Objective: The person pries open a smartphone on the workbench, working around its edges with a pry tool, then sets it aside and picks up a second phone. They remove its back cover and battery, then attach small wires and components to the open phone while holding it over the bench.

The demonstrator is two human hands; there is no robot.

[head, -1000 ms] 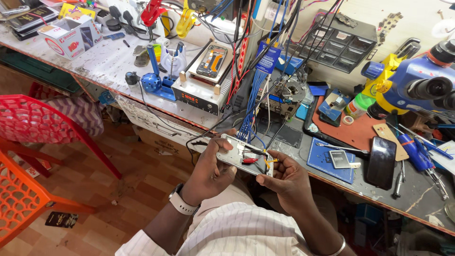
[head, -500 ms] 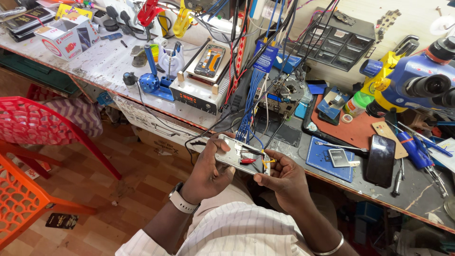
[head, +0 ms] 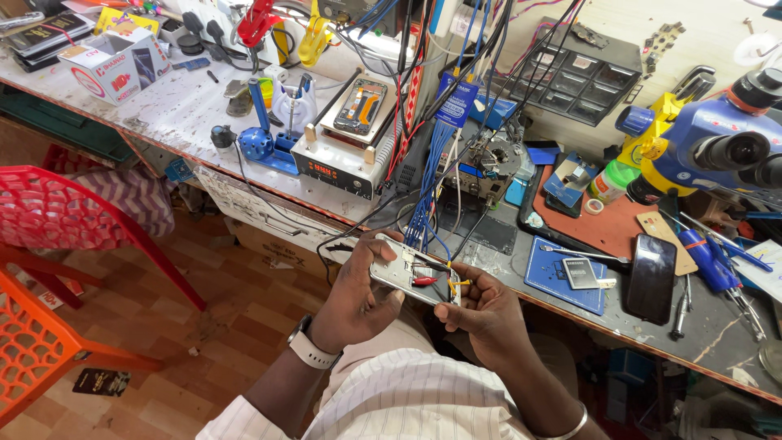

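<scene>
Stretching across the frame, a cluttered repair bench (head: 204, 122) carries a blue stereo microscope (head: 717, 138) at its right end, a grey heating station (head: 346, 151) with a phone frame lying on top near the middle, and a black parts organiser (head: 582, 77) against the back wall. Two red plastic chairs (head: 57, 244) stand on the tiled floor off the bench's left front edge. Just off the front edge, at the middle, a person holds an opened silver mobile phone (head: 411, 277) above the lap, its back cover off. The left hand (head: 354, 297), a white wristwatch (head: 309, 350) on its wrist, wraps the phone's left end in a firm grip, thumb over the edge. The right hand (head: 481, 314) steadies the right end, fingertips closed on the phone's corner where a yellow lead runs. A red clip (head: 423, 281) and a black clip sit on the exposed board, fed by a bundle of blue wires (head: 428, 204) hanging from the bench. A dark smartphone (head: 652, 277) lies near the right front edge. The risk appears to be the taut wires: a tug or tilt of the phone could pull a clip loose or let the two clips touch and short the board.
</scene>
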